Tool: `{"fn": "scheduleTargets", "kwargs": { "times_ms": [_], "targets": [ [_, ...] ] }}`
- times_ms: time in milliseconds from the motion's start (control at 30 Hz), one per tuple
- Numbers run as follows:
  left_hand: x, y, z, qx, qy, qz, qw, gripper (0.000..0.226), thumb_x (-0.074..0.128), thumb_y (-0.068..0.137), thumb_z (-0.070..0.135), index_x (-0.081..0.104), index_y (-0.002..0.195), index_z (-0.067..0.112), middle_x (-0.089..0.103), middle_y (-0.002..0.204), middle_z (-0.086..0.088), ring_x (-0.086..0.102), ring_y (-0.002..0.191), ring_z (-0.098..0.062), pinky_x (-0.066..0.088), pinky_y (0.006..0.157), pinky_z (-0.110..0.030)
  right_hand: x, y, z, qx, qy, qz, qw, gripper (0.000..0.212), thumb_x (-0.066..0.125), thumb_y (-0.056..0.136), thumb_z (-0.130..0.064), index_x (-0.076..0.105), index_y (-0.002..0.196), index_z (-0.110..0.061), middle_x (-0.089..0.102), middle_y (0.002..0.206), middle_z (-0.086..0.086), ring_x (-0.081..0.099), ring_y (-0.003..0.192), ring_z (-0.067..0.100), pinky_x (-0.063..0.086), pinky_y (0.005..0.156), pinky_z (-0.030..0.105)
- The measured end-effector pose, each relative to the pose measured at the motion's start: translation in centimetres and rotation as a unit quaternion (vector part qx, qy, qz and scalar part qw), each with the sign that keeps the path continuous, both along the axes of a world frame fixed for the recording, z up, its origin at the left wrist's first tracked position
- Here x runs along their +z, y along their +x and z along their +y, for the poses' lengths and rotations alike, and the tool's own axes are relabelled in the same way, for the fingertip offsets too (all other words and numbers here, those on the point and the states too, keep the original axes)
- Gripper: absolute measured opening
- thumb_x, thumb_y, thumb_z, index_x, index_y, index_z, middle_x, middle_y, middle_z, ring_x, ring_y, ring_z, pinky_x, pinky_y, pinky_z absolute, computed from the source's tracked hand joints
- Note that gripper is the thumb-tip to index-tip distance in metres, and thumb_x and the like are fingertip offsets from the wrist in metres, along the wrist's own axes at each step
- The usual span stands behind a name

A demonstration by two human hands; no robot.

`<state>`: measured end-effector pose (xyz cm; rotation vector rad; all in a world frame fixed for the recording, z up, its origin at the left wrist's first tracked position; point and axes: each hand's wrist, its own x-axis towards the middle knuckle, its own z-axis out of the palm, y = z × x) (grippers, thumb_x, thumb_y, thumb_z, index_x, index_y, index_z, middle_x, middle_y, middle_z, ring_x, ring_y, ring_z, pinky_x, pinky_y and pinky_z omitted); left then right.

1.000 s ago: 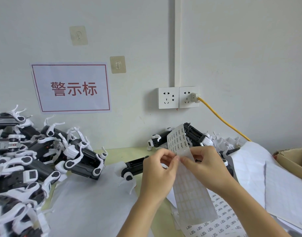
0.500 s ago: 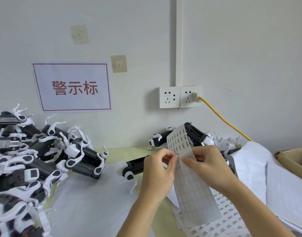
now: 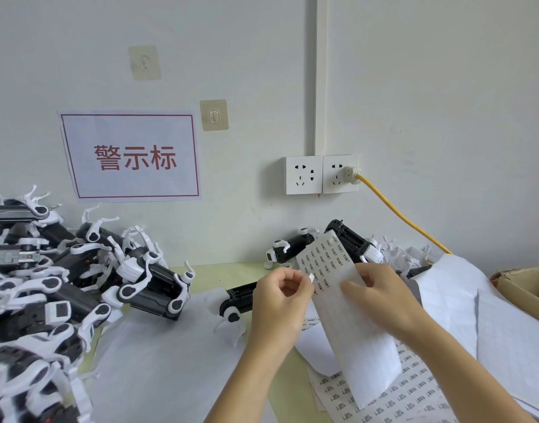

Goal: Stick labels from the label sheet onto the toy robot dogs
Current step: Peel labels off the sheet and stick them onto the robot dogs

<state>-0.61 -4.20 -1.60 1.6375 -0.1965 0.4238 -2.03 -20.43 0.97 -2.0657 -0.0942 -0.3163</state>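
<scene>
My right hand (image 3: 381, 297) grips a long white label sheet (image 3: 326, 264) by its middle, holding it upright over the table. My left hand (image 3: 280, 303) pinches a small white label (image 3: 311, 278) at its fingertips, just left of the sheet and apart from it. A black-and-white toy robot dog (image 3: 234, 300) lies on white paper right behind my left hand. Two more dogs (image 3: 350, 242) lie behind the sheet by the wall. A big heap of toy dogs (image 3: 48, 285) fills the left side.
More label sheets (image 3: 414, 389) and white backing paper (image 3: 451, 300) lie under my right arm. A cardboard box (image 3: 524, 288) sits at the right edge. A yellow cable (image 3: 402, 218) runs from the wall socket (image 3: 340, 174). White paper (image 3: 158, 355) covers the table's middle.
My left hand has peeled a label off the sheet and drawn it a little to the left. The right hand has kept its hold on the sheet.
</scene>
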Motion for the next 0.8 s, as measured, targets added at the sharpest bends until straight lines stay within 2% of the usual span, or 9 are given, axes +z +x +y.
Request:
{"fn": "scheduleTargets", "kwargs": {
  "times_ms": [67,200,300,367,400,500,633,700,800],
  "targets": [
    [0.0,0.1,0.1,-0.002,-0.026,0.025,0.999,0.013,0.068,0.09,0.014,0.069,0.078,0.01,0.063,0.061,0.005,0.054,0.056,-0.007,0.045,0.052,-0.023,-0.1,0.1,-0.2,-0.038,-0.031,0.027,0.998,0.017,0.054,0.085,-0.006,0.07,0.079,-0.004,0.067,0.062,-0.006,0.059,0.051,0.008,0.044,0.046,0.018],
    [0.1,0.1,0.2,-0.01,-0.072,0.059,0.996,0.015,0.066,0.091,0.013,0.068,0.08,0.003,0.06,0.059,0.001,0.05,0.05,-0.009,0.04,0.045,-0.021,0.1,0.2,-0.3,-0.112,-0.088,0.063,0.988,0.024,0.054,0.087,-0.015,0.071,0.096,-0.001,0.071,0.087,0.018,0.061,0.066,0.019,0.048,0.058,0.029],
    [0.0,0.2,0.3,-0.006,-0.077,0.072,0.994,0.018,0.065,0.092,0.016,0.066,0.078,0.005,0.058,0.059,0.001,0.048,0.047,-0.008,0.039,0.045,-0.02,0.1,-0.2,-0.1,-0.182,-0.197,0.021,0.963,0.029,0.051,0.087,-0.016,0.069,0.105,-0.002,0.069,0.088,0.016,0.064,0.085,0.032,0.054,0.072,0.04],
    [0.0,0.3,0.3,-0.001,-0.085,0.078,0.993,0.018,0.066,0.092,0.017,0.066,0.077,0.006,0.058,0.057,0.002,0.049,0.047,-0.007,0.04,0.045,-0.02,0.1,-0.5,0.2,-0.215,-0.247,-0.045,0.944,0.029,0.05,0.089,-0.017,0.07,0.11,-0.01,0.066,0.097,0.007,0.06,0.089,0.026,0.051,0.073,0.036],
    [0.0,0.4,0.3,0.001,-0.094,0.082,0.992,0.018,0.066,0.092,0.016,0.067,0.077,0.006,0.057,0.057,0.003,0.049,0.047,-0.007,0.04,0.045,-0.02,0.2,-0.7,0.4,-0.196,-0.219,-0.085,0.952,0.028,0.051,0.091,-0.016,0.07,0.112,-0.016,0.067,0.099,0.003,0.06,0.088,0.021,0.05,0.071,0.033],
    [0.0,0.5,0.3,0.005,-0.12,0.096,0.988,0.014,0.068,0.091,0.013,0.07,0.081,0.004,0.058,0.057,0.004,0.051,0.049,-0.008,0.041,0.046,-0.021,0.5,-1.5,2.0,-0.025,-0.083,-0.159,0.983,0.028,0.058,0.092,-0.008,0.076,0.107,-0.023,0.072,0.08,-0.005,0.063,0.075,0.011,0.048,0.059,0.02],
    [0.1,0.6,0.4,0.002,-0.151,0.115,0.982,0.01,0.066,0.092,0.01,0.072,0.085,0.005,0.06,0.059,0.002,0.053,0.051,-0.012,0.043,0.051,-0.025,-0.5,-1.6,4.0,0.066,-0.081,-0.185,0.977,0.036,0.057,0.091,-0.001,0.077,0.111,-0.024,0.069,0.075,-0.016,0.06,0.07,0.004,0.04,0.059,0.008],
    [0.2,0.5,0.4,0.0,-0.163,0.124,0.979,0.012,0.064,0.092,0.007,0.072,0.084,0.005,0.059,0.058,0.002,0.054,0.052,-0.013,0.043,0.051,-0.025,-0.8,-1.5,4.2,0.088,-0.079,-0.182,0.976,0.043,0.054,0.09,0.002,0.075,0.109,-0.031,0.064,0.07,-0.015,0.055,0.065,0.007,0.039,0.056,0.009],
    [0.4,0.3,0.4,-0.006,-0.19,0.14,0.972,0.015,0.062,0.092,0.005,0.07,0.079,0.005,0.057,0.057,0.002,0.053,0.052,-0.014,0.044,0.052,-0.025,-1.1,-1.3,4.4,0.1,-0.08,-0.179,0.975,0.047,0.052,0.089,0.002,0.072,0.109,-0.037,0.063,0.072,-0.008,0.055,0.069,0.014,0.039,0.056,0.012]
  ]
}}
